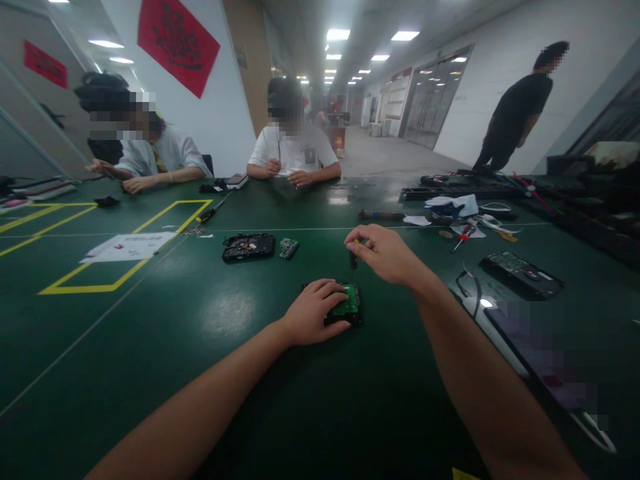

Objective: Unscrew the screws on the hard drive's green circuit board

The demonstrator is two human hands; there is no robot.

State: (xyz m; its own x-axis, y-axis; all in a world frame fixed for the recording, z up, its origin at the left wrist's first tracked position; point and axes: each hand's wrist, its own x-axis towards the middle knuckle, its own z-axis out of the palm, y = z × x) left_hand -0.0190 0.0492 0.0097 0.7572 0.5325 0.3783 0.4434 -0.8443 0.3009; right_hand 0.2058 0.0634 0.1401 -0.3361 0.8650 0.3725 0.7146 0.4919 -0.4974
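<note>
A hard drive (354, 319) with a green circuit board facing up lies on the green table in front of me. My left hand (316, 312) rests over its left part, fingers across the board and thumb along the near edge, holding it. Pinched upright in my right hand (383, 252) is a screwdriver (353, 259) with a dark handle, its top covered by my fingers. Its thin shaft points down at the far right part of the drive; whether the tip sits in a screw is too small to tell.
Beyond the drive lie an opened drive casing (249, 247) and a small circuit board (289, 249). To the right are another hard drive (523, 275), a red-handled screwdriver (465, 237) and a long device with a cable (520, 340). Two people sit across the table (200, 373); another person stands far right.
</note>
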